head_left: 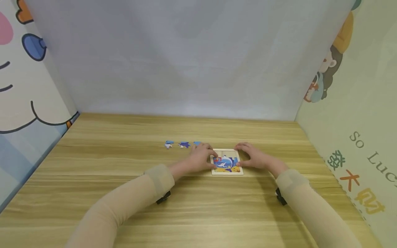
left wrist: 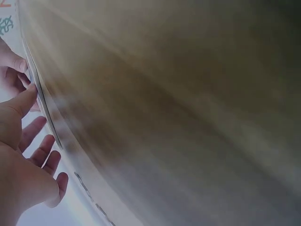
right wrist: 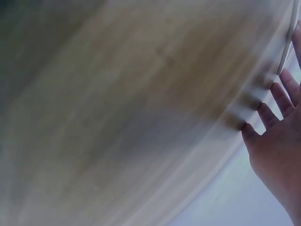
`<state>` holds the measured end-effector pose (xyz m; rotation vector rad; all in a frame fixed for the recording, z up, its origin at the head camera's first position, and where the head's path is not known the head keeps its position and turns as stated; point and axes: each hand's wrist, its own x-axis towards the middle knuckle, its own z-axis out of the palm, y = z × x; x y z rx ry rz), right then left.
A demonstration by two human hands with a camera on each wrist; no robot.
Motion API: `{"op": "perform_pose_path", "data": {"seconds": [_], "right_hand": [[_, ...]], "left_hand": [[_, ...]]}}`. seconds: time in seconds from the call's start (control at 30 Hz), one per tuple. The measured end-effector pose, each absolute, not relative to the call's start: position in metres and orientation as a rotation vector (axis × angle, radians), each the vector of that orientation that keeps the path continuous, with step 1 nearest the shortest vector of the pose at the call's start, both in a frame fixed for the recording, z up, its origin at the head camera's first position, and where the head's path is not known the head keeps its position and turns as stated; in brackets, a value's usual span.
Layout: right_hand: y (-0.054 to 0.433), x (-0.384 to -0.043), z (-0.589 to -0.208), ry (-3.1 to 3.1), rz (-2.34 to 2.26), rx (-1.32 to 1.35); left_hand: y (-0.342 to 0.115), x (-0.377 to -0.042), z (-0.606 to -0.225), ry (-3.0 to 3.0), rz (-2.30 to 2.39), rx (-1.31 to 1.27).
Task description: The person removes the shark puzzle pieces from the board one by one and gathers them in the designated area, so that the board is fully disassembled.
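A small wooden jigsaw puzzle with a pale frame lies flat on the table. Blue, white and yellow pieces cover its lower part, and its upper strip shows bare wood. At the frame's left edge is my left hand, its thumb and forefinger reaching over the rim. My right hand spans the right edge, thumb at the side and fingers by the top corner. In the left wrist view, the left hand has its fingers spread, with the thumb at the frame's edge. The right hand touches the tabletop with spread fingertips.
Left of the puzzle, a light-blue and white piece and a dark-blue piece lie loose. Another blue piece is partly covered by the left hand. The wooden table meets a pale backdrop and printed side panels.
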<state>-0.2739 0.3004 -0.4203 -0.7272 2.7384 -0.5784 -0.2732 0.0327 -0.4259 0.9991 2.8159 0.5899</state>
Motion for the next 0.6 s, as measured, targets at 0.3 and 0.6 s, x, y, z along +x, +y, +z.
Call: {"op": "perform_pose_path", "data": {"seconds": [0.3,0.6], "right_hand": [[0.287,-0.257,-0.413,2.820,-0.547,-0.861],[0.265,-0.248,-0.413,2.810,-0.473,-0.937]], "left_hand": [[0.033,-0.268,-0.425,2.826,0.626,0.946],[0.035,-0.271,-0.424,2.815,0.672,0.887]]}}
